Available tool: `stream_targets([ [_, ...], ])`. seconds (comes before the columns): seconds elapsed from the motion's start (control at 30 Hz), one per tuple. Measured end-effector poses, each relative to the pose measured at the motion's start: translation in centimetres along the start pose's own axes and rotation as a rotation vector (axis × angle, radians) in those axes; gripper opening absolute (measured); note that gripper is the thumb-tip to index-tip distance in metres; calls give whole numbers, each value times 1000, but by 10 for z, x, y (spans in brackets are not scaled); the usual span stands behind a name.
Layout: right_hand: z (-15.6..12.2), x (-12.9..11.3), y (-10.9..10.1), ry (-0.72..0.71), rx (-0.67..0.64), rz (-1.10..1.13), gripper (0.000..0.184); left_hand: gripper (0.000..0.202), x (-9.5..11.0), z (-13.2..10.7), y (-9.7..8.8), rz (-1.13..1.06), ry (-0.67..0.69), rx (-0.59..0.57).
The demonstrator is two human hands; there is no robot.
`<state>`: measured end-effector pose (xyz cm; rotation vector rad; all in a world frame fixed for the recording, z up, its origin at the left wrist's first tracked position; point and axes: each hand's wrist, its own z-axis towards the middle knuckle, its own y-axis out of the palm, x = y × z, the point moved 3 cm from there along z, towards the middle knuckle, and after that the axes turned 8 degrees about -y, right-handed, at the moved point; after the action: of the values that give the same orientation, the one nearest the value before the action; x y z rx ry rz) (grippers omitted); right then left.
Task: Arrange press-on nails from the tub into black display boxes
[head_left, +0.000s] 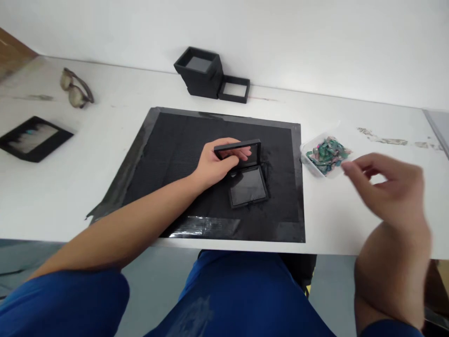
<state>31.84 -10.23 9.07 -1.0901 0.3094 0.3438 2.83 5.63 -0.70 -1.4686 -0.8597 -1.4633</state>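
A black hinged case with clear windows rests on the black mat, its lid raised. My left hand grips that lid, thumb on the near side and fingers behind, visible through the window. To the right of the mat is a small clear plastic tub full of shiny green and pink pieces. Right beside the tub, my right hand is raised, thumb and forefinger pinched together. Whether something small sits between those fingertips cannot be made out; the hand is slightly blurred.
A stack of black frame-like cases stands by the wall, with a single one lying against it. At the left are sunglasses and a black case with a clear window. The table's front edge runs close to my body.
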Motion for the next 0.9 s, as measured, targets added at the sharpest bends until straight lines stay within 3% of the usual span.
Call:
stream_targets([
  [0.07,11,26,-17,150,-92,-126,34,26,1,-1,-3,41,9,53],
  [0.17,29,55,-27,168,-131,-325,40,34,1,2,-12,133,98,211],
  [0.23,38,72,-19,201,-102,-342,41,46,0,6,-19,157,210,298],
  [0.37,40,96,23,332,-171,-251,40,59,-6,10,-29,101,392,372],
  [0.53,29,71,59,294,-267,-49,31,56,-4,5,-22,236,492,356],
  [0.67,23,38,63,234,-325,116,26,56,7,-3,-17,281,724,391],
  [0.77,18,27,62,194,-400,239,29,51,18,-15,-17,289,880,409],
  [0.83,14,27,62,185,-506,312,33,41,26,-25,-11,424,974,281],
  [0.9,10,30,64,189,-612,347,35,27,32,-34,-4,531,1020,71],
])
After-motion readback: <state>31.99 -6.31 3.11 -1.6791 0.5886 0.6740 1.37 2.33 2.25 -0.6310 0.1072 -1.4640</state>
